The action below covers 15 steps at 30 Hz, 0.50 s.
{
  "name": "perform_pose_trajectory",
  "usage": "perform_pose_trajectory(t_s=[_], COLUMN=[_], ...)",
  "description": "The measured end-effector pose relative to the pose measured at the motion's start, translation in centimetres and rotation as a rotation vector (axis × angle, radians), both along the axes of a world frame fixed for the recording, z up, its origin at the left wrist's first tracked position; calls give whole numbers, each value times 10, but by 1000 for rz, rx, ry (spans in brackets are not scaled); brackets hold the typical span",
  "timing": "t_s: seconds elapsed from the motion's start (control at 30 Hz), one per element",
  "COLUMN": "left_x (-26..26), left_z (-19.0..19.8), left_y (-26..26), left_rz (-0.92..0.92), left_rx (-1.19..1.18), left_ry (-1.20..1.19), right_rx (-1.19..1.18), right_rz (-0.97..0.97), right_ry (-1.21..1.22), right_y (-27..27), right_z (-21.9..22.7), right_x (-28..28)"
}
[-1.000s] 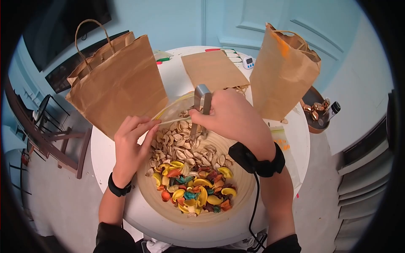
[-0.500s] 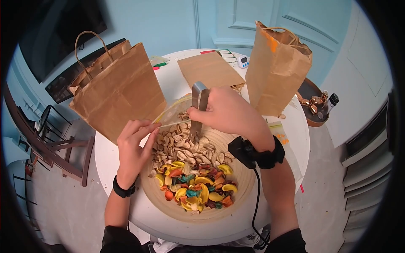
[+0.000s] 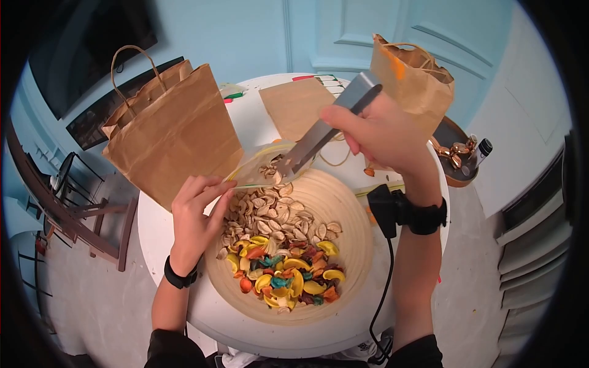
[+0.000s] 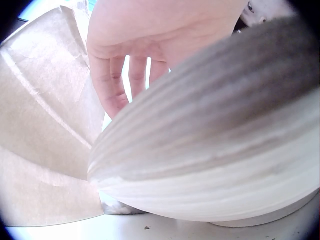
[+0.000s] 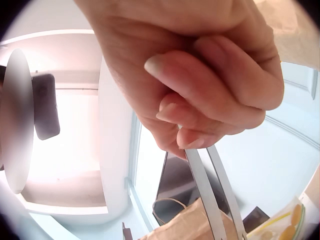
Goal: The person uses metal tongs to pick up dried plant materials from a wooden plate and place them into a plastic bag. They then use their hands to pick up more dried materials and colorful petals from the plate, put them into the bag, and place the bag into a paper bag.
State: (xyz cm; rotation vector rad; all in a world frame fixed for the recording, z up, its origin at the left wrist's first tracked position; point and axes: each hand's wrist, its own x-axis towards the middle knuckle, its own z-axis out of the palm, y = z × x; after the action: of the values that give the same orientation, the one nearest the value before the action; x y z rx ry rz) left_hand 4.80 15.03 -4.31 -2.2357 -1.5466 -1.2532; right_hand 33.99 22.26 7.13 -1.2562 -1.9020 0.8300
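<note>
My right hand [image 3: 383, 132] grips metal tongs [image 3: 322, 135], whose tips are at the mouth of a clear zip bag [image 3: 248, 168] with tan pieces inside. In the right wrist view the fingers of that hand [image 5: 215, 85] curl round the tongs [image 5: 207, 190]. The left hand [image 3: 196, 205] pinches the near edge of the bag between thumb and fingers. Below lies a wooden bowl [image 3: 353, 245] holding tan dried petals [image 3: 264, 211] and coloured ones [image 3: 294, 276]. In the left wrist view the bowl's side [image 4: 215, 135] hides the left hand's [image 4: 155, 35] fingertips.
Paper bags stand on the left [image 3: 175, 129] and right [image 3: 411, 86] of the round white table [image 3: 165, 245]; another [image 3: 294, 104] lies flat at the back. A dark tray [image 3: 454, 175] with shiny copper-coloured things is beyond the right edge. A cable hangs from my right wrist.
My right hand has risen and moved right, tilting the tongs; their tips have gone from the petals in the bowl to the bag's mouth. The left hand has stayed on the bag, which gapes wider.
</note>
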Motion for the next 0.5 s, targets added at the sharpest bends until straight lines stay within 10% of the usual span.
perform_pose_trajectory(t_s=[0.33, 0.5], left_x=[0, 1], left_z=[-4, -4], left_y=[2, 2], left_rz=[-13, -6], left_rx=[27, 26], left_ry=[-15, 0], right_rx=[9, 133], right_rz=[179, 151], right_ry=[70, -399], right_y=[-14, 3], right_z=[3, -18], right_x=[-8, -10])
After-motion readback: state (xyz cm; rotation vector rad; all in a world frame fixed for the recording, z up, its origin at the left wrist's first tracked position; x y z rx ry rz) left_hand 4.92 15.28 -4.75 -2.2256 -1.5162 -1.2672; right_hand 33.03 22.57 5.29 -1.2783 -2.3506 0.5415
